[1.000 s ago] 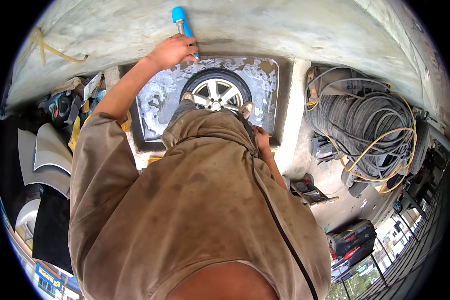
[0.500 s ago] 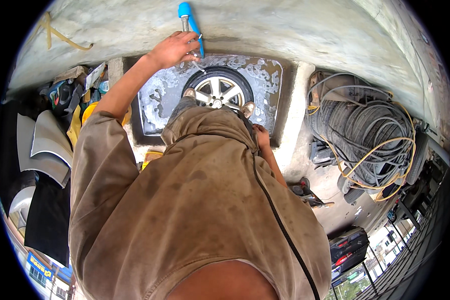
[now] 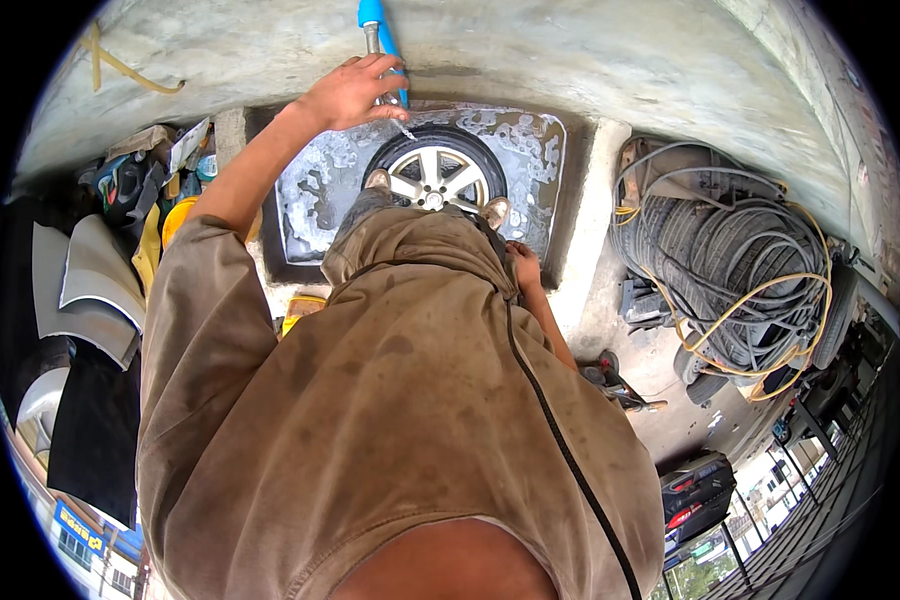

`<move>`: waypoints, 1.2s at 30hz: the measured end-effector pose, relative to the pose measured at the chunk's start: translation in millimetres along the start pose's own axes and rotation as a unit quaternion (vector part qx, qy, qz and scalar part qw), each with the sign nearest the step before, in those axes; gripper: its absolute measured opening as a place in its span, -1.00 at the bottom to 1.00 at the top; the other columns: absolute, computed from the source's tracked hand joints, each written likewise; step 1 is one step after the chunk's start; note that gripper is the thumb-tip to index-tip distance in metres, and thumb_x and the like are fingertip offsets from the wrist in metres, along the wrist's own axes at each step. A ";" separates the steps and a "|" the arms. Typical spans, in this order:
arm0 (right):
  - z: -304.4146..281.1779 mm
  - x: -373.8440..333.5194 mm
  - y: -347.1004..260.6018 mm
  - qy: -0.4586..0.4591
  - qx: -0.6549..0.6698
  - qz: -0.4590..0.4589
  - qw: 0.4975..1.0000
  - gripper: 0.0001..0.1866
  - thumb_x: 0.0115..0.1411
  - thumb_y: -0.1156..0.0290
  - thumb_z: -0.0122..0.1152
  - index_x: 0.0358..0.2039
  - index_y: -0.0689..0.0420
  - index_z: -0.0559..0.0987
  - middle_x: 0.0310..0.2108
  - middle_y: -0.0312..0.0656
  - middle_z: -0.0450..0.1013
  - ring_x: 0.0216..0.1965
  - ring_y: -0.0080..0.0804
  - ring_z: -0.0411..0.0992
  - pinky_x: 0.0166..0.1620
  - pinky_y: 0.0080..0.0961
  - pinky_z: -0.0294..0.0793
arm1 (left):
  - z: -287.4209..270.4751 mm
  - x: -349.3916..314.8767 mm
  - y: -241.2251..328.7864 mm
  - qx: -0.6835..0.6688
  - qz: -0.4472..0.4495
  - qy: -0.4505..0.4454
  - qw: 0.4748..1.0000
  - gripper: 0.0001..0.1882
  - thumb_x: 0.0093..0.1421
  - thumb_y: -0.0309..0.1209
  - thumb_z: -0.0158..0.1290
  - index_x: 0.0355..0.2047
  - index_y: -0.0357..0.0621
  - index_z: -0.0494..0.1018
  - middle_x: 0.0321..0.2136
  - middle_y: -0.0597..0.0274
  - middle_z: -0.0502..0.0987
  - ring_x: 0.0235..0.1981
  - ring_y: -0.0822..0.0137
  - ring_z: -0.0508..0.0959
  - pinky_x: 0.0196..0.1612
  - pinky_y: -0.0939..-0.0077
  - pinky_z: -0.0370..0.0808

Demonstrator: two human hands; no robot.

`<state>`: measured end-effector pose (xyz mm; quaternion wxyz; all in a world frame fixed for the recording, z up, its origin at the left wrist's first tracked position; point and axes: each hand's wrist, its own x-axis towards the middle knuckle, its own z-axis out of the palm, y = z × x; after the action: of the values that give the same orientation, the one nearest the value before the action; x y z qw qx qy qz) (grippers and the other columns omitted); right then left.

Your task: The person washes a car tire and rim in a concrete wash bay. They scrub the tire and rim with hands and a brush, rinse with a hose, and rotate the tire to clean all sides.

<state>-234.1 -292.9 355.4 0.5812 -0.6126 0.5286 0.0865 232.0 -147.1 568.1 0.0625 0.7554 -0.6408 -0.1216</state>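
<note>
My left hand point(image 3: 355, 93) reaches to the wall, its fingers closed round a metal tap point(image 3: 373, 40) on a blue pipe point(image 3: 391, 48). A thin stream of water point(image 3: 407, 130) falls from below the fingers. The tap's handle is mostly hidden by the hand. Beneath it, a wheel with a black tyre point(image 3: 485, 155) and silver alloy rim point(image 3: 430, 163) lies in a wet basin point(image 3: 310, 215) with whitish suds. My right hand point(image 3: 523, 265) hangs by my right hip with curled fingers; whatever it holds, if anything, is hidden.
My shoes point(image 3: 378, 180) stand at the wheel's near edge. To the right, coiled hoses point(image 3: 740, 290) lie over stacked tyres point(image 3: 660, 230). Panels point(image 3: 105, 265) and clutter line the left side. A raised concrete edge point(image 3: 595, 190) borders the basin. A dark case point(image 3: 698, 490) sits behind on the right.
My left hand has shifted slightly upward at the tap, and the water below it looks a little different. My right hand has barely moved.
</note>
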 end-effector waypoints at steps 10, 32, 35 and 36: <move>-0.6 0.9 1.0 0.010 -0.004 -0.003 1.000 -0.63 0.14 0.28 0.19 -0.14 0.30 0.58 -0.24 -0.10 0.57 -0.22 -0.42 0.49 -0.08 -0.52 0.41 | -2.1 4.5 5.8 -0.022 -0.020 -0.006 1.000 -0.46 0.15 0.09 -0.01 -0.03 -0.01 0.39 0.06 0.11 0.30 0.09 0.03 0.33 0.13 0.15 0.33; -5.7 12.9 22.0 -0.007 -0.004 -0.002 1.000 -0.63 0.13 0.28 0.21 -0.14 0.30 0.57 -0.24 -0.10 0.57 -0.21 -0.39 0.50 -0.09 -0.48 0.42 | 18.1 34.1 24.2 -0.038 -0.080 0.048 0.995 -0.41 0.14 0.14 -0.03 -0.09 -0.10 0.45 0.04 0.11 0.33 0.10 0.08 0.29 0.16 0.21 0.30; -4.7 11.0 12.2 -0.009 -0.014 -0.001 1.000 -0.62 0.12 0.28 0.21 -0.15 0.30 0.58 -0.24 -0.09 0.57 -0.21 -0.38 0.51 -0.09 -0.48 0.43 | 18.0 32.9 22.7 -0.040 -0.081 0.062 0.994 -0.42 0.14 0.14 -0.02 -0.12 -0.12 0.47 0.02 0.11 0.34 0.09 0.08 0.30 0.16 0.21 0.30; -4.8 8.9 9.8 -0.008 -0.019 0.001 1.000 -0.62 0.12 0.27 0.21 -0.15 0.30 0.58 -0.24 -0.09 0.57 -0.21 -0.38 0.51 -0.09 -0.48 0.43 | 18.9 31.7 20.8 -0.041 -0.078 0.072 0.993 -0.42 0.14 0.15 -0.01 -0.14 -0.12 0.48 0.02 0.11 0.35 0.09 0.08 0.30 0.16 0.21 0.30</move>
<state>-240.1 -299.3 344.4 0.5736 -0.6224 0.5228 0.1017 211.9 -180.7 551.9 0.1303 0.8066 -0.5682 -0.0976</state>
